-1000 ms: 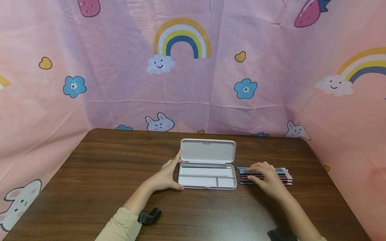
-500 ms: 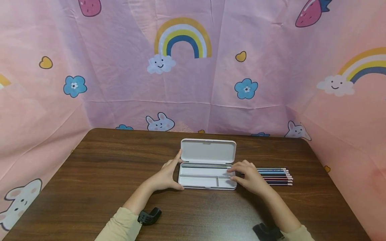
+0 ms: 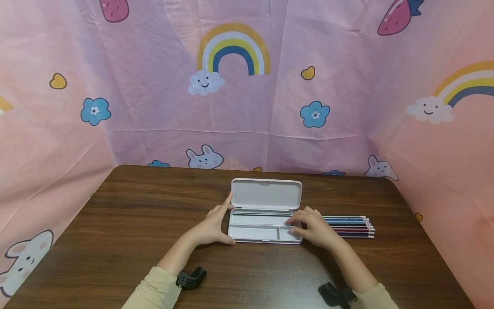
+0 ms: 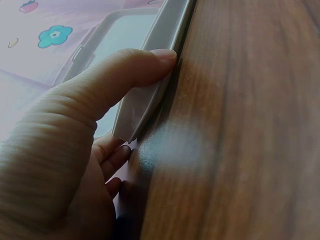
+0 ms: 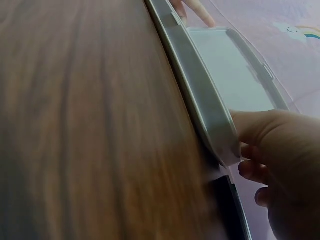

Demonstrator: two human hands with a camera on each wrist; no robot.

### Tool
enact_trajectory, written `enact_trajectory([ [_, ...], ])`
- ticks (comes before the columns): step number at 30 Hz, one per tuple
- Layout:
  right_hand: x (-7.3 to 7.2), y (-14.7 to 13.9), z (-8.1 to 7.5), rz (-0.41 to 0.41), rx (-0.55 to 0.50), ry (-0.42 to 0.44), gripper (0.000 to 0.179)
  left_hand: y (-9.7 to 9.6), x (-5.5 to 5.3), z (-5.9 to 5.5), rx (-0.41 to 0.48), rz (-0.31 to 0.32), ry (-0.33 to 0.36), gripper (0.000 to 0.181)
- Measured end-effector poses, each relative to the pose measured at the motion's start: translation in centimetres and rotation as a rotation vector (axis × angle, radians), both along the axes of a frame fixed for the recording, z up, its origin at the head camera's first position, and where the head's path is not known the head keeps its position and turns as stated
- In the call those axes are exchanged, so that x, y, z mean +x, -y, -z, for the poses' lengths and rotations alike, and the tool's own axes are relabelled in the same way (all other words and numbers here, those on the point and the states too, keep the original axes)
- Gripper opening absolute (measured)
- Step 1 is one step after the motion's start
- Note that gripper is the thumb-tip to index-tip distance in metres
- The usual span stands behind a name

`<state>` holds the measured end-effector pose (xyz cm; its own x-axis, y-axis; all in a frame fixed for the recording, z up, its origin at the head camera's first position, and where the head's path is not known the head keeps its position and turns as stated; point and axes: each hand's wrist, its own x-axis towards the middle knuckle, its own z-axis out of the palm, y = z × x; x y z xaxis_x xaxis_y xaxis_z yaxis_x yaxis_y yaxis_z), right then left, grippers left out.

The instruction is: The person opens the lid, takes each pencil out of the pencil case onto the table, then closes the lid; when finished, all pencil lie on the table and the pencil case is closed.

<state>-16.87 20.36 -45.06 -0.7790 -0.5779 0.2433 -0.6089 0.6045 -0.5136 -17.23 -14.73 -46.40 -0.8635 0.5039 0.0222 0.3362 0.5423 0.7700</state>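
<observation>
A white pencil case [image 3: 265, 214] lies open near the middle of the dark wood-grain counter [image 3: 127, 223], its long side running left to right. It is a slim, hard-shelled box with rounded corners. The lid [image 3: 266, 194] stands tilted up behind the tray, plain and pale inside, with a small catch at the middle of its top edge. The tray has a long channel along the back, where one dark pencil [image 3: 262, 213] lies lengthwise, and in front of it a wider section split by a short divider into a long compartment and a shorter one on the right.

The left hand [image 3: 213, 226] rests against the case's left end, thumb along the front corner and forefinger reaching up to the lid's hinge corner; its grip is loose, with the fingers nearly straight against the shell, as the left wrist view shows. The right hand [image 3: 313, 226] sits at the case's right end, fingers curled over the rim of the tray; whether that grip pinches a pencil I cannot tell. Just beside it on the right, a row of pencils [image 3: 353, 225] lies side by side on the counter, eraser ends pointing right
</observation>
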Motion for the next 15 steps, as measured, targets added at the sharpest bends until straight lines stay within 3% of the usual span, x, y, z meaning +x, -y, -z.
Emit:
enact_trajectory([
  [15,-0.23,0.53,0.23,0.026,0.039,0.033,0.01,-0.02,0.03,-0.04,0.004,-0.001,0.002,0.136],
])
